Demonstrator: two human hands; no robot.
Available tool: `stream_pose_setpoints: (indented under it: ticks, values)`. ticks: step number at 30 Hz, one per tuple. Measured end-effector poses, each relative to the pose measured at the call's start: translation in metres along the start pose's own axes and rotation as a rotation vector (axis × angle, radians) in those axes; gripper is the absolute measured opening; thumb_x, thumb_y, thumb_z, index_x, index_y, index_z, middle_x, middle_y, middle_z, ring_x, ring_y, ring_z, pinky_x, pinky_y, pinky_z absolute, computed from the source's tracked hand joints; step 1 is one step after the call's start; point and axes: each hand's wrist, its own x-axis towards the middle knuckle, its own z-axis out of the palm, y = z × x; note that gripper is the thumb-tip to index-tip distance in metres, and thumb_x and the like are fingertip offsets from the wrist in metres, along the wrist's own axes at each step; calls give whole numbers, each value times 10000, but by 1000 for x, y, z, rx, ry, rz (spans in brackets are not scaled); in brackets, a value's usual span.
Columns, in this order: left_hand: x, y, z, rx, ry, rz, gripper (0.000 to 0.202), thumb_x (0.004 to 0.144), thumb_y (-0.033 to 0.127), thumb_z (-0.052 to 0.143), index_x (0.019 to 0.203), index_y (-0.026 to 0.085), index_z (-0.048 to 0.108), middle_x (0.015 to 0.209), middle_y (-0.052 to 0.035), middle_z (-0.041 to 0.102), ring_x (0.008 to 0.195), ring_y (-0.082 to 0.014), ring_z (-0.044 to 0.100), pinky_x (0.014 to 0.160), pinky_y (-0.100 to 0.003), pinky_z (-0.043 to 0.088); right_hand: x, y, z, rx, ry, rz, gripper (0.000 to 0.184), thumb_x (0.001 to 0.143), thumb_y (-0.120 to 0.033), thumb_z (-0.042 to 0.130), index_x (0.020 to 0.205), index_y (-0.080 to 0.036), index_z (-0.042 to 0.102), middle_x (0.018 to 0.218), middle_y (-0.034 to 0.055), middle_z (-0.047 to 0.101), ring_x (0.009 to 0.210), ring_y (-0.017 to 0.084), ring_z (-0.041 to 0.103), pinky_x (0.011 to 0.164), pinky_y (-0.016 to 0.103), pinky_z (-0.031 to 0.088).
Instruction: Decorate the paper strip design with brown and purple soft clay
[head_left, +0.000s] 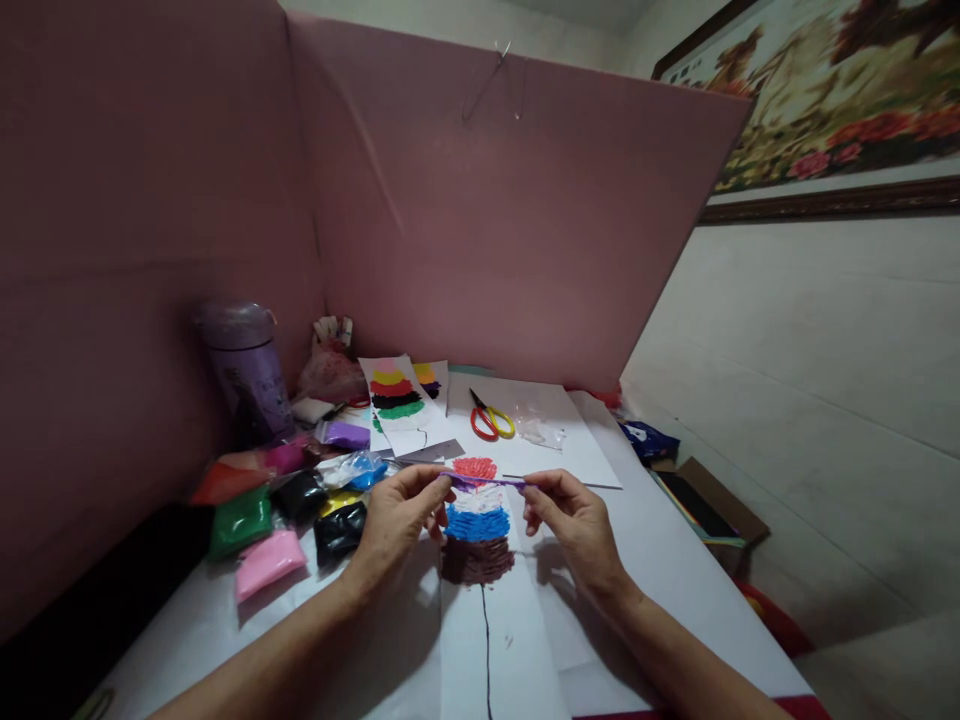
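Observation:
A thin purple strand of modelling clay (491, 483) is stretched level between my two hands. My left hand (409, 512) pinches its left end between thumb and fingers. At the other end, my right hand (576, 517) pinches the strand the same way. Just beneath lies a white paper strip (517, 640) with a balloon-like shape in bands of textured clay: a red top (475, 468), white, a blue band (478, 524) and a brown band (478, 562). Some purple shows under the red, partly hidden by the strand. A black line (487, 640) runs down from the brown band.
Bagged coloured clay, including a green bag (241, 522) and a pink bag (270, 566), lies left of my left hand. Scissors (491, 418) rest on white sheets behind. A finished-looking striped card (397, 400) and a purple tumbler (251, 375) stand farther back. Pink panels (480, 220) enclose the table.

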Motion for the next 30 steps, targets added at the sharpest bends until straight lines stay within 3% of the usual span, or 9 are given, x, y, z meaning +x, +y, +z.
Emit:
stream_pose_setpoints:
  ticks: [4,8,13,18,22,30]
  values:
    - [-2,0,3,-37,-72,-47,469,630,439,798,924,87,699,602,-10,630,470,-91,518,417,-190,438,-4,-3,3,23,-96,19,266,744,-347,762,931,-176,680,710,5,679,570,125,613,585,255,507]
    - [-4,-8,9,-59,-131,-86,578,563,467,836,965,81,682,576,2,621,447,-88,511,401,-184,427,-11,-4,8,97,-207,52,288,727,-307,784,977,-194,696,872,42,723,770,165,667,702,273,533]
    - [-11,-15,14,17,-291,-109,530,661,485,772,1014,100,683,624,-21,645,426,-78,502,387,-179,407,-19,1,14,177,-348,83,300,744,-257,768,1026,-196,688,887,43,712,772,177,672,685,294,543]
    - [-17,-8,17,101,-350,-53,359,734,445,713,838,102,687,637,-53,670,438,-84,530,410,-180,408,-22,6,14,116,-270,82,310,766,-268,749,1054,-191,661,815,27,705,687,146,645,649,278,529]
    - [-17,-8,17,100,-323,-63,328,736,428,707,820,120,633,610,-22,644,443,-87,531,403,-175,403,-20,6,13,66,-274,68,231,780,-261,738,979,-185,648,778,18,698,692,148,643,646,269,518]
    - [-16,-11,15,129,-402,-53,266,761,357,671,856,116,614,674,-34,649,495,-99,547,442,-198,417,-20,-1,12,-66,-309,0,156,823,-301,695,876,-171,627,747,15,671,672,156,645,645,277,510]
